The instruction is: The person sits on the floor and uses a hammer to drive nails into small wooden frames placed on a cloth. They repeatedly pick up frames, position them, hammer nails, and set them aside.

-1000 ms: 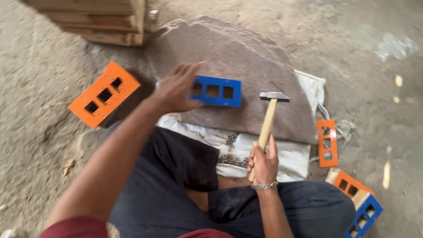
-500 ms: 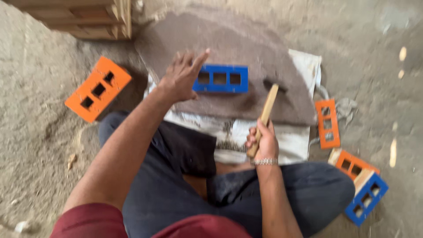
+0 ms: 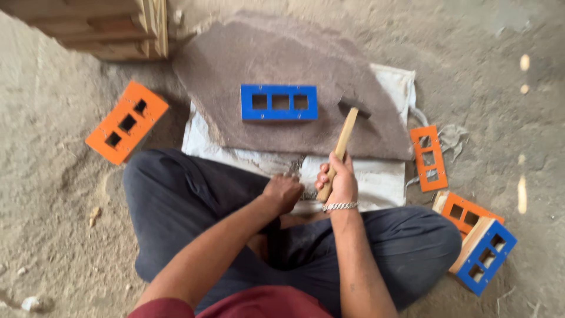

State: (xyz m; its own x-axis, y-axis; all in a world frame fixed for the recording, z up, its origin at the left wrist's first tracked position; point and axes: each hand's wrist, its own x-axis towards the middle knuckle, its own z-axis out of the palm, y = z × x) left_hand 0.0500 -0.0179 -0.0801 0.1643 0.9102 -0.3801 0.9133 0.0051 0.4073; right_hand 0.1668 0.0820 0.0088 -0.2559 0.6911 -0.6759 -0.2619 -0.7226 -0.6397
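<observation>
At the upper left of the frame sits a stack of wooden boards (image 3: 100,29), and below it an orange plate with three square holes (image 3: 126,122) lies on the sandy floor (image 3: 47,194). Toward the middle, the person sits cross-legged in dark trousers. The left hand (image 3: 283,192) is curled into a loose fist low in the centre, resting at the edge of the white sack (image 3: 376,182); I cannot tell whether anything is inside it. Just beside it, the right hand (image 3: 336,184) is clamped around the lower end of a hammer (image 3: 343,141), whose wooden handle slants up to a dark metal head resting on the flat stone slab (image 3: 282,65).

The blue plate with three square cut-outs (image 3: 279,102) lies flat on that slab, above both hands and apart from them, just left of the hammer head. It looks thin, stiff and light, probably best pinched by its long edges.

At the right, another orange plate (image 3: 428,158) lies by the sack, with orange and blue boxes (image 3: 477,241) at the lower right.
</observation>
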